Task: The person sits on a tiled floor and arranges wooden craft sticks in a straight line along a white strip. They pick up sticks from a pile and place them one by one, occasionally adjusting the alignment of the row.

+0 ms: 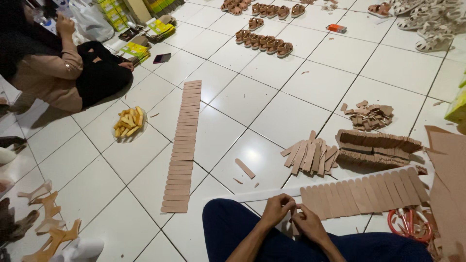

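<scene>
I sit on a white tiled floor with my dark trouser leg point(233, 228) in front. My left hand point(275, 209) and my right hand point(307, 224) meet at the left end of a row of tan strips point(364, 191) laid overlapping on a long white band point(252, 195). The fingers of both hands pinch a small tan piece between them; most of it is hidden. A loose fan of tan strips point(310, 156) lies beyond the row, and a single strip point(245, 168) lies apart on the tile.
A long column of overlapped tan strips point(183, 145) runs up the floor at left. A seated person point(58, 68) is at the far left, near a plate of yellow snacks point(129, 121). Stacked strips point(378, 145), scraps point(371, 115), orange-handled scissors point(410, 224), rows of sandals point(264, 41) lie around.
</scene>
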A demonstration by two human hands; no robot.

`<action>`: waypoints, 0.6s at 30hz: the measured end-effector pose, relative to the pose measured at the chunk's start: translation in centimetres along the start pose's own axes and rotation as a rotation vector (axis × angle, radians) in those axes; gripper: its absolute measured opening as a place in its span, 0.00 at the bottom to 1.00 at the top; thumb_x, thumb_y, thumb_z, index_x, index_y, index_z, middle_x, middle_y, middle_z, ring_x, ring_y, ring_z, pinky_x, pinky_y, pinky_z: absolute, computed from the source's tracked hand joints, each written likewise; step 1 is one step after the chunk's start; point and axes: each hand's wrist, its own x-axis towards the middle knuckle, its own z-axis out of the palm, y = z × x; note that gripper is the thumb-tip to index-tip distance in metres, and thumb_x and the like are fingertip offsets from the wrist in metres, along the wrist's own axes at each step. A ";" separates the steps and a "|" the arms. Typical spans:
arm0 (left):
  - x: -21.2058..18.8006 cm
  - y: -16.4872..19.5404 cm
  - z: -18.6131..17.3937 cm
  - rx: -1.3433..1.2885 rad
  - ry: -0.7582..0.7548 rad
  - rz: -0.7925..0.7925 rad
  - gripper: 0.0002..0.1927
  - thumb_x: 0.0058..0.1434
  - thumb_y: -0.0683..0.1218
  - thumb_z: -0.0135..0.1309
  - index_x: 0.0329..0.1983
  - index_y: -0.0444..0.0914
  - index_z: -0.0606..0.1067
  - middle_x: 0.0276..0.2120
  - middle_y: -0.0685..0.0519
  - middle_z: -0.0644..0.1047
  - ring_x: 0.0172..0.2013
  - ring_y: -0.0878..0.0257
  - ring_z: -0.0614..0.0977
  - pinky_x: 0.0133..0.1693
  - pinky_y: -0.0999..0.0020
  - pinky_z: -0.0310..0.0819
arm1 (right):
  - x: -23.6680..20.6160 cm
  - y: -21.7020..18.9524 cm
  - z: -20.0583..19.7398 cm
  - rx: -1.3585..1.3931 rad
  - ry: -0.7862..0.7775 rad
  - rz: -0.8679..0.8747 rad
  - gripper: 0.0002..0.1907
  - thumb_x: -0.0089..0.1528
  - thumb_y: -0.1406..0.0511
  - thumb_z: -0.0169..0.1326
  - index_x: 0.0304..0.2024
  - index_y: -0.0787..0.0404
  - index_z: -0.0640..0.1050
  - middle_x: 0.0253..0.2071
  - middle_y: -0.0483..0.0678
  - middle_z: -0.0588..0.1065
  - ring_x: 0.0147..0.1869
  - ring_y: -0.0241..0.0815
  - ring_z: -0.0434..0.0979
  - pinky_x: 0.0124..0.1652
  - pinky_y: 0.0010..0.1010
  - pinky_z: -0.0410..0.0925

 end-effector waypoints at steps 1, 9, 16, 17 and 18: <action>0.0 -0.1 0.0 0.012 -0.003 0.002 0.16 0.65 0.49 0.59 0.44 0.29 0.81 0.34 0.47 0.84 0.37 0.61 0.87 0.45 0.65 0.82 | -0.1 0.1 0.0 0.015 -0.024 0.006 0.21 0.61 0.58 0.57 0.55 0.58 0.78 0.26 0.50 0.79 0.26 0.38 0.74 0.28 0.31 0.65; 1.6 -0.9 -0.2 -0.063 -0.192 -0.098 0.15 0.62 0.50 0.61 0.42 0.34 0.83 0.35 0.51 0.84 0.38 0.64 0.84 0.44 0.68 0.77 | 0.5 0.8 -1.8 0.199 -0.024 -0.080 0.13 0.64 0.61 0.57 0.42 0.64 0.85 0.24 0.43 0.76 0.24 0.30 0.68 0.26 0.24 0.62; 1.5 -0.9 -0.1 -0.152 -0.116 -0.081 0.16 0.64 0.51 0.59 0.43 0.33 0.83 0.36 0.50 0.84 0.40 0.64 0.84 0.47 0.68 0.78 | 0.6 0.8 -1.2 0.386 -0.008 -0.066 0.13 0.63 0.64 0.59 0.46 0.66 0.82 0.26 0.43 0.76 0.24 0.29 0.65 0.24 0.23 0.57; 1.5 -0.9 -0.1 -0.141 -0.092 -0.086 0.15 0.64 0.51 0.60 0.43 0.33 0.83 0.36 0.50 0.84 0.39 0.64 0.84 0.46 0.69 0.78 | 0.6 0.7 -1.2 0.379 0.010 -0.065 0.14 0.63 0.64 0.59 0.48 0.65 0.81 0.27 0.44 0.77 0.24 0.30 0.66 0.24 0.23 0.58; 1.5 -0.8 0.0 -0.129 -0.069 -0.091 0.15 0.63 0.50 0.61 0.43 0.33 0.83 0.36 0.50 0.84 0.39 0.64 0.84 0.45 0.69 0.78 | 0.5 0.5 -1.2 0.373 0.030 -0.064 0.15 0.63 0.64 0.59 0.49 0.64 0.81 0.28 0.45 0.77 0.24 0.31 0.66 0.24 0.24 0.58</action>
